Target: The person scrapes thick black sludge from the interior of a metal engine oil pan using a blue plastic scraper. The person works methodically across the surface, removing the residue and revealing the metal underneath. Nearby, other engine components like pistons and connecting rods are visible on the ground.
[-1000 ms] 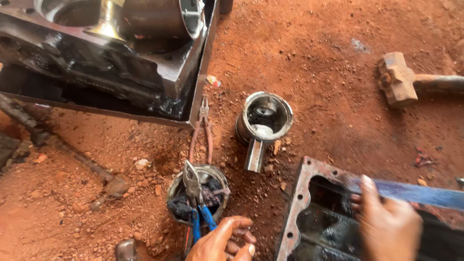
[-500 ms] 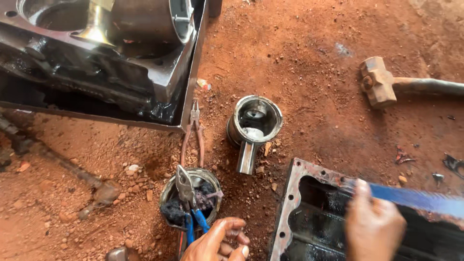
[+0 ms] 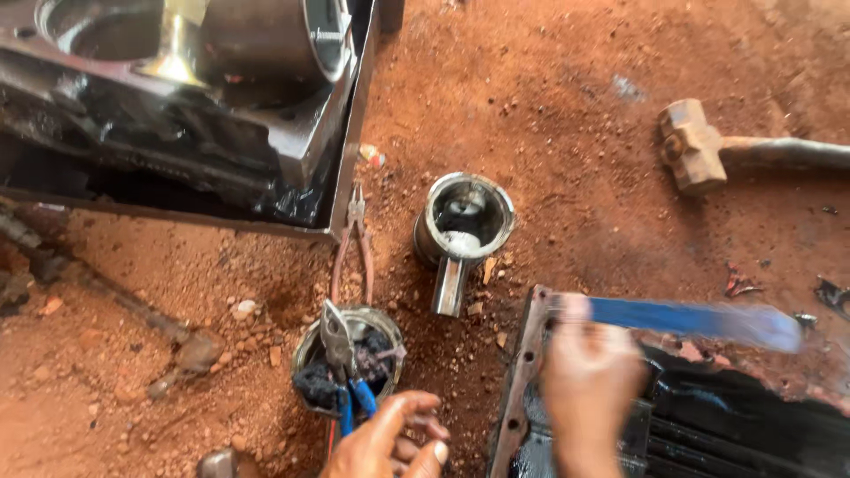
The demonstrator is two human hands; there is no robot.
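Gripping one end of a long blue strip [image 3: 686, 319], the right hand [image 3: 589, 381] is blurred above the rim of a black oily metal pan [image 3: 522, 372]; its fingers look closed round the strip, which reaches out to the right over the pan's edge. The left hand [image 3: 390, 443] sits at the bottom edge, fingers loosely curled and holding nothing, just beside blue-handled pliers [image 3: 345, 372] lying across a small round tin [image 3: 350, 354] of dark greasy matter. On the red dirt lie red-handled pliers [image 3: 354, 248], a piston [image 3: 460, 226] and a hammer [image 3: 699, 155]. An engine block [image 3: 177, 106] fills the upper left.
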